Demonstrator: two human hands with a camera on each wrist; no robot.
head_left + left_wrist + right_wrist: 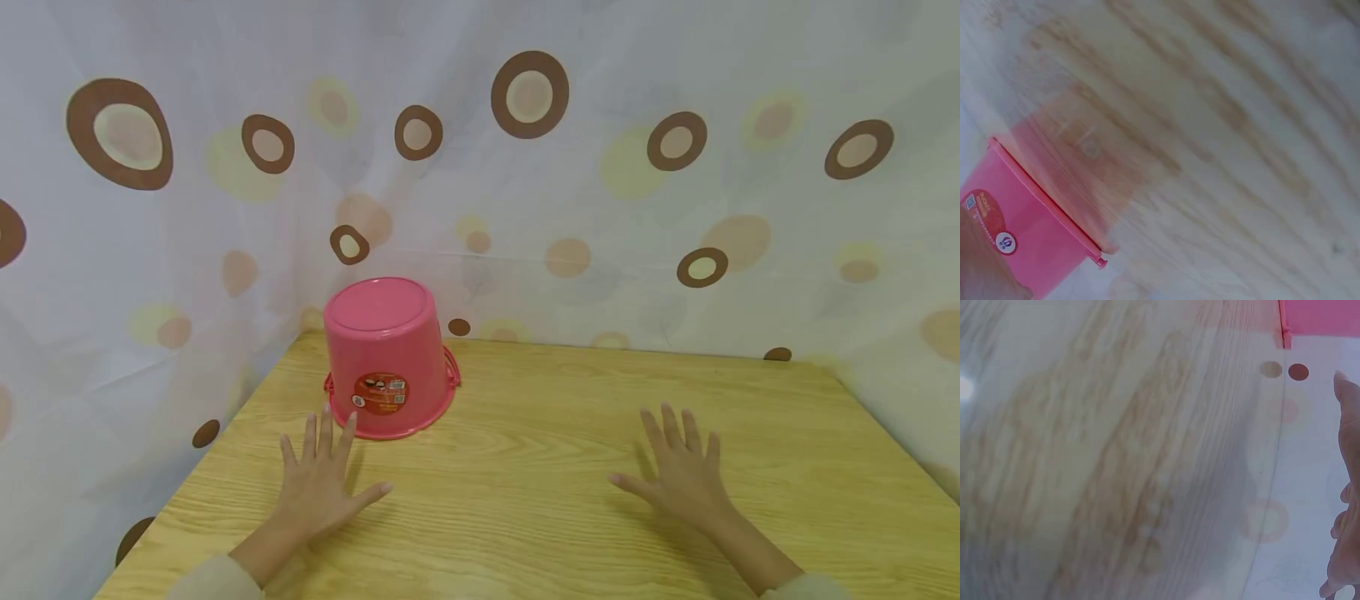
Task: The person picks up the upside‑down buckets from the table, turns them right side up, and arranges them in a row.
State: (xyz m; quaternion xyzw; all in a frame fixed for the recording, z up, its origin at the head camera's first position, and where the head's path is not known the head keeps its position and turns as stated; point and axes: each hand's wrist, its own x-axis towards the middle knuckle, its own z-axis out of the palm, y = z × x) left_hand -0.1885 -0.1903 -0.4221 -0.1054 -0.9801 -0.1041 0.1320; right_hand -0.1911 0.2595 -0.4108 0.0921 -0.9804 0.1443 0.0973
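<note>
A pink plastic bucket point(386, 350) stands upside down on the table, left of the middle, with a round red label point(381, 393) on its front. My left hand point(318, 487) is just in front of it, palm down with fingers spread, and the fingertips overlap the bucket's lower rim in the head view. Over the right part of the table is my right hand point(682, 479), its fingers also spread and holding nothing. The left wrist view shows the bucket point(1029, 231) beside part of the left hand point(985, 265). In the right wrist view the right hand point(1349, 487) lies at the edge.
The light wood-grain table point(525, 467) reaches back to a white curtain point(465, 183) printed with brown, peach and yellow circles, which also hangs along both sides. The bucket's pink handle point(452, 367) hangs down at its right side.
</note>
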